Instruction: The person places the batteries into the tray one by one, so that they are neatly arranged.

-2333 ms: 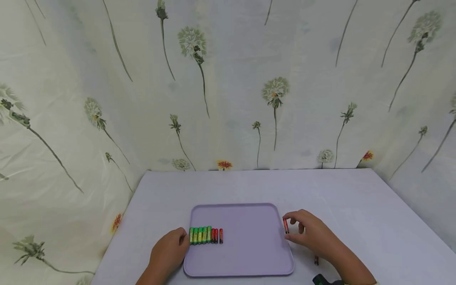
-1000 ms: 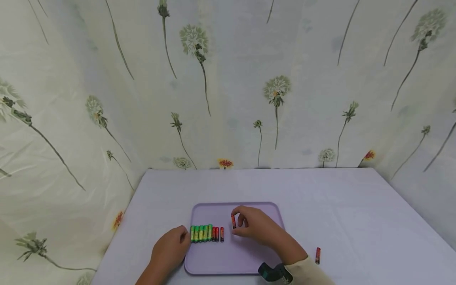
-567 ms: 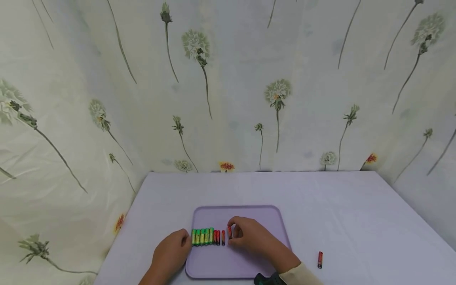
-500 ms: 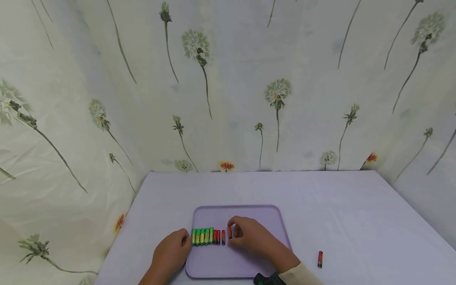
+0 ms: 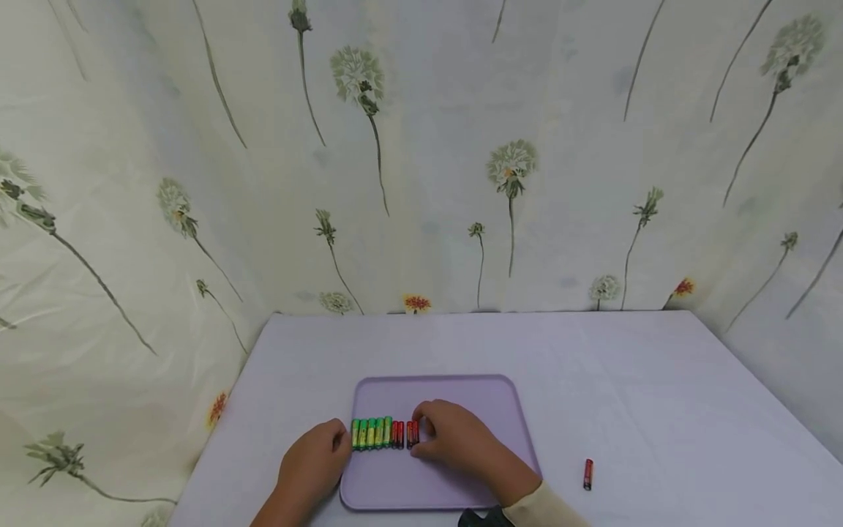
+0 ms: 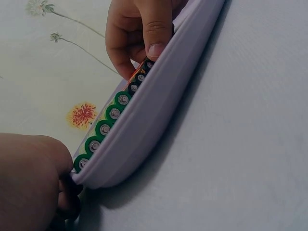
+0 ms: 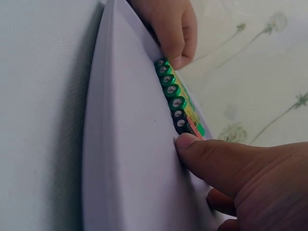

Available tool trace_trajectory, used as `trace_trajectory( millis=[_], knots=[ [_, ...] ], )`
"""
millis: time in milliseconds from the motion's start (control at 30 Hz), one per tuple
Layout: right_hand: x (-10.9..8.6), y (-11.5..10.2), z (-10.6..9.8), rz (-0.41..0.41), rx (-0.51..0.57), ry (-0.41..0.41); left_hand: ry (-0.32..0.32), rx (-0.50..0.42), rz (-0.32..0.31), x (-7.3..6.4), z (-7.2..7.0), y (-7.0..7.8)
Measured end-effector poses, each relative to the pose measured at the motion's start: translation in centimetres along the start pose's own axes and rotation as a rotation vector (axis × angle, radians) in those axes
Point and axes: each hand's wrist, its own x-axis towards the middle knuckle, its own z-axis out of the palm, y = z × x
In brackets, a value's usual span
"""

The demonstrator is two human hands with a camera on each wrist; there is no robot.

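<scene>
A row of green-and-yellow batteries lies side by side at the left of a lilac tray. Two thinner red-and-black batteries continue the row. Past a small gap, my right hand pinches a red battery end to end between thumb and fingers, against another red one on its left. My left hand grips the tray's left edge beside the first green battery; its curled fingers show at the rim in the left wrist view. In the right wrist view the thumb hides the held battery.
One more red battery lies on the white tabletop, right of the tray. A flower-printed curtain rises behind the table and along its sides. A dark wrist device sits by the right sleeve.
My right hand has carried a red battery from right of the tray leftward into it, then slid it up to the nearest red one. The left hand has stayed at the tray's edge.
</scene>
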Motion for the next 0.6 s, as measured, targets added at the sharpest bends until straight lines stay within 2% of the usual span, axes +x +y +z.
trace_trajectory(
  millis=[267, 600],
  knots=[
    [0.39, -0.50, 0.07, -0.020, -0.033, 0.004, 0.013, -0.001, 0.011, 0.09, -0.13, 0.00],
    [0.21, -0.24, 0.45, -0.011, -0.019, 0.010, 0.000, 0.004, -0.005, 0.01, -0.10, 0.13]
  ],
)
